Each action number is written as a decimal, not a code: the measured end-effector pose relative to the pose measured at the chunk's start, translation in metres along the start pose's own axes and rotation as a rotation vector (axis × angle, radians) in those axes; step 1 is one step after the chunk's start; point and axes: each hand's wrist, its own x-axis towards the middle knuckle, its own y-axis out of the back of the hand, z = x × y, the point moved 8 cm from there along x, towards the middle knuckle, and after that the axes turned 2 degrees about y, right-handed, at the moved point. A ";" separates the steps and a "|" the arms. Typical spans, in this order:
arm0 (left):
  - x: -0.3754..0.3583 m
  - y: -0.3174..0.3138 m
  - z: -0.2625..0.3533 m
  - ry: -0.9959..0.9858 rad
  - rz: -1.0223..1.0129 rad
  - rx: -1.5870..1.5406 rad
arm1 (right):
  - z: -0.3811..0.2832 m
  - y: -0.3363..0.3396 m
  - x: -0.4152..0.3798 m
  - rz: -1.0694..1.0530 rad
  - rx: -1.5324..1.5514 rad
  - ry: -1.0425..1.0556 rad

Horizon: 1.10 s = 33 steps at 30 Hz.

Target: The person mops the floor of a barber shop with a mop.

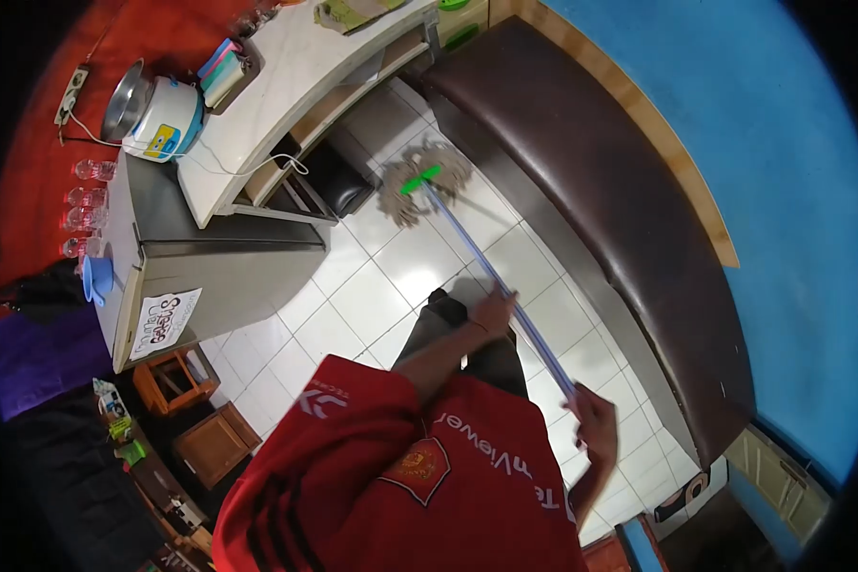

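A string mop with a grey-brown head (424, 181) and a green clamp rests on the white tiled floor, its strands spread out and slightly blurred. From it a blue-violet handle (467, 246) slants back toward me. My left hand (493, 315) is closed around the middle of this handle, with a thin band at the wrist. Nearer its upper end, my right hand (593, 421) grips the handle, fingers curled. The mop head lies between the brown padded bench and the white counter.
Along the right runs the brown padded bench (582, 162) against a blue wall. The white counter (267, 95) at left bears a rice cooker (169, 119) and a metal bowl (127, 100). A grey cabinet (229, 276), a dark stool (338, 176) and a wooden stool (173, 379) edge the floor.
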 end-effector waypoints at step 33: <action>0.019 0.094 -0.070 0.476 0.012 -0.547 | -0.096 -0.125 0.033 -0.165 -0.371 0.076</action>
